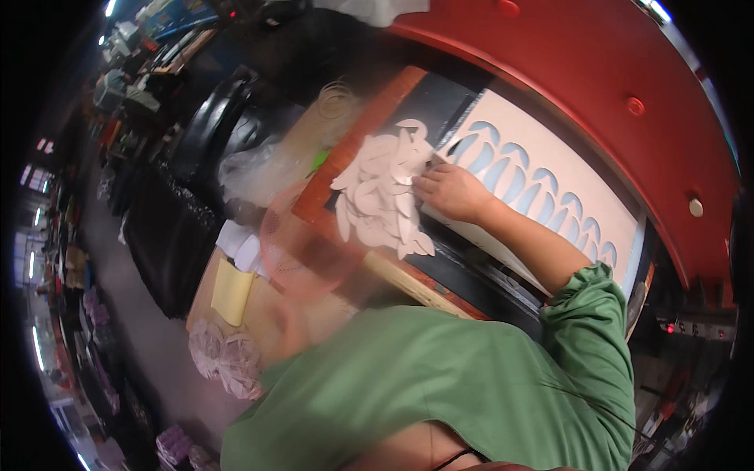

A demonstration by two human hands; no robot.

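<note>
Both my hands are well apart. Right hand (pixel 454 191): fingers bent in at the near right edge of a heap of pale cut pieces (pixel 378 192), touching it; whether they pinch a piece I cannot tell. Left hand (pixel 292 326): a skin-toned smear low by the pink mesh basket (pixel 302 247); its grip cannot be made out.

The heap lies loose on a black board (pixel 440 98) with an orange-brown edge (pixel 339 169), pieces curved and leaf-like, overlapping, some tipped up.

Right of the heap, a pale sheet (pixel 510 118) with rows of crescent and oval openings, blue showing through. My bare right forearm crosses it and hides part of the near side; the green sleeve (pixel 589 318) is bunched at its near corner. A red machine body (pixel 581 67) curves across the far side.

To the left, the basket, blurred, stands in front of the board's corner and covers part of the desk (pixel 263 312). Beside it: a yellow pad (pixel 232 295), white folded material (pixel 242 245), a plastic-wrapped pinkish bundle (pixel 225 357). Farther off, clear plastic (pixel 245 171), a pale coil (pixel 336 100), and black wrapped bulk (pixel 169 243) by the floor (pixel 149 314).
</note>
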